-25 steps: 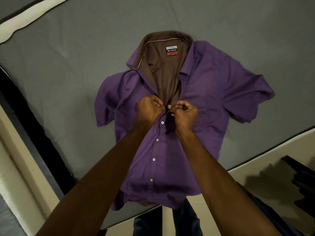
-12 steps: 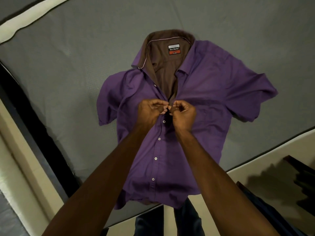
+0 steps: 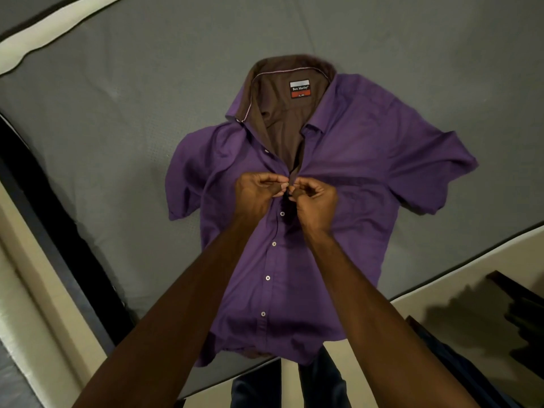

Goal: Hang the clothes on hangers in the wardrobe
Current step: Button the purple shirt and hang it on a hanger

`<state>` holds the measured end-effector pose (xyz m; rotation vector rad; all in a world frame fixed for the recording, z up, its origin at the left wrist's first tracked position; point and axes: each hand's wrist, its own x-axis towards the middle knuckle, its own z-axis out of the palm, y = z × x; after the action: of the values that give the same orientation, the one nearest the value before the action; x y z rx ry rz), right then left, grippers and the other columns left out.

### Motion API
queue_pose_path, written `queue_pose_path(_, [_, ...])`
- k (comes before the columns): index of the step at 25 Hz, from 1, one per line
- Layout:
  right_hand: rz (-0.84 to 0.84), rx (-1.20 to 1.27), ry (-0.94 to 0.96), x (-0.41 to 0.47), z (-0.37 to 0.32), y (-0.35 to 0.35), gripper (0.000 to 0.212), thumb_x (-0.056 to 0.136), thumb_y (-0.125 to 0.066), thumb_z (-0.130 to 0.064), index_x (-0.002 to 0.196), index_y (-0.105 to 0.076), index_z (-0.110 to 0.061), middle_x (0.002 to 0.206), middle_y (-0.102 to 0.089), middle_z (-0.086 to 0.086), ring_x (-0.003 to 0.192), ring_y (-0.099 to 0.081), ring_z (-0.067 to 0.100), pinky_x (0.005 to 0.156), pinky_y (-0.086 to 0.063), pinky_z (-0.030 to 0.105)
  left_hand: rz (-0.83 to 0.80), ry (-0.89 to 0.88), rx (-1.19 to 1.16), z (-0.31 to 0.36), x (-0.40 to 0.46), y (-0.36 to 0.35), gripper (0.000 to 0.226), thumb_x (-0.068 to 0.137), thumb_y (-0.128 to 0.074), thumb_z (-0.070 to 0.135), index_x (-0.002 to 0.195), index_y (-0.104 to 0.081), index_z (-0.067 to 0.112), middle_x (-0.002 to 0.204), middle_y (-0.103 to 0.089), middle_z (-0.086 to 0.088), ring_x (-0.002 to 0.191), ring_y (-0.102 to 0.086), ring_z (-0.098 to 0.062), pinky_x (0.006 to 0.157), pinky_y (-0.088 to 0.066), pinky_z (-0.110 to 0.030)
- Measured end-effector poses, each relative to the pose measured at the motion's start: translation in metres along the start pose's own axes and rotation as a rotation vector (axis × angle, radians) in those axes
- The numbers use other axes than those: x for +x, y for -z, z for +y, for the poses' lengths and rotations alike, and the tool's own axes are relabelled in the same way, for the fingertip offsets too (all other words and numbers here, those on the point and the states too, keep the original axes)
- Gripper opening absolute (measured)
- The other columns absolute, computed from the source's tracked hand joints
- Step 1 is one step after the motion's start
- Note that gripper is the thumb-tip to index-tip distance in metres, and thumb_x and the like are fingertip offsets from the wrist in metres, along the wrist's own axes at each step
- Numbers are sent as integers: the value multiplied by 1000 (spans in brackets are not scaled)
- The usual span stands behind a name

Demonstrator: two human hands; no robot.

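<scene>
A short-sleeved purple button-up shirt of thin woven cloth with a brown inner lining (image 3: pixel 347 178) lies flat, front up, on the grey-covered mattress (image 3: pixel 117 119) of a bed, collar toward twelve o'clock and hem hanging just over the mattress edge at six o'clock. The left hand (image 3: pixel 257 192) and the right hand (image 3: pixel 316 198) meet on the front placket at the chest, each with fingers curled, pinching an edge of the cloth at a button; whether that button is going in or coming out cannot be told. Four buttons toward six o'clock sit closed, and the neck is open above the hands.

The shirt looks light, soft and limp: it should crumple and slide wherever it is lifted, with no stiffness except in the collar and placket. For putting it on a hanger, the collar and shoulder seams at eleven and one o'clock seem the best places to take hold. No hanger or wardrobe shows here.
</scene>
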<state>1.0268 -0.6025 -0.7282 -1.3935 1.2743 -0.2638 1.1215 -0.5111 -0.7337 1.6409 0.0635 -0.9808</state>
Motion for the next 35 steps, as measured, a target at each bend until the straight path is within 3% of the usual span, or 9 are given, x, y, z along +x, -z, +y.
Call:
queue_pose_path(4, [-29,76,-16,-2,-6,5,37,77,-75,12,75,-78,-25,71,-76,-4,68,-72,18,72,-64,49,35,18,99,-5,3,-1,19,81,-78,-4,100,-80,0,87,-78,-16,85,-77,-30,89,-62,-46])
queue_pose_path(6, [-33,62,-1,-2,-4,6,32,77,-74,14,80,-80,-18,72,-76,-6,69,-73,14,72,-64,42,49,36,152,-5,3,-2,19,78,-81,4,97,-82,6,85,-79,-11,85,-77,-28,87,-62,-46])
queue_pose_path(11, [-1,85,-8,-7,4,2,26,80,-67,14,94,-81,-4,83,-79,9,79,-77,30,77,-63,41,19,62,148,-3,5,-5,39,69,-92,37,96,-83,10,83,-79,-8,82,-78,-26,85,-63,-42])
queue_pose_path(18, [-16,226,-103,-3,3,7,25,77,-75,15,83,-78,-9,82,-77,15,76,-73,26,81,-62,45,66,13,294,1,4,-10,28,74,-91,15,99,-82,6,88,-79,-9,69,-70,-5,74,-60,-24])
queue_pose_path(23, [-37,334,-154,-5,-3,6,20,76,-76,17,91,-72,5,85,-76,22,79,-75,29,82,-62,42,97,-48,313,2,3,-11,20,79,-83,4,99,-81,4,85,-79,-10,63,-68,2,63,-54,-14])
queue_pose_path(26, [-57,376,-193,0,-3,11,22,76,-72,21,97,-69,14,81,-75,20,71,-73,24,72,-63,33,68,-57,265,2,3,-9,19,80,-82,1,98,-80,2,82,-78,-10,68,-73,-8,66,-58,-20])
queue_pose_path(29, [-50,351,-235,4,-4,12,24,77,-64,25,95,-68,10,72,-72,14,61,-70,19,61,-61,28,13,-48,264,1,5,-8,20,78,-83,-1,96,-75,5,83,-77,-13,76,-75,-23,73,-62,-33])
queue_pose_path(35, [-92,254,-241,11,-6,11,23,80,-62,23,97,-67,8,70,-69,11,57,-67,15,60,-59,27,10,15,197,-1,8,-7,27,77,-78,-9,91,-67,10,77,-72,-11,69,-72,-20,70,-64,-38])
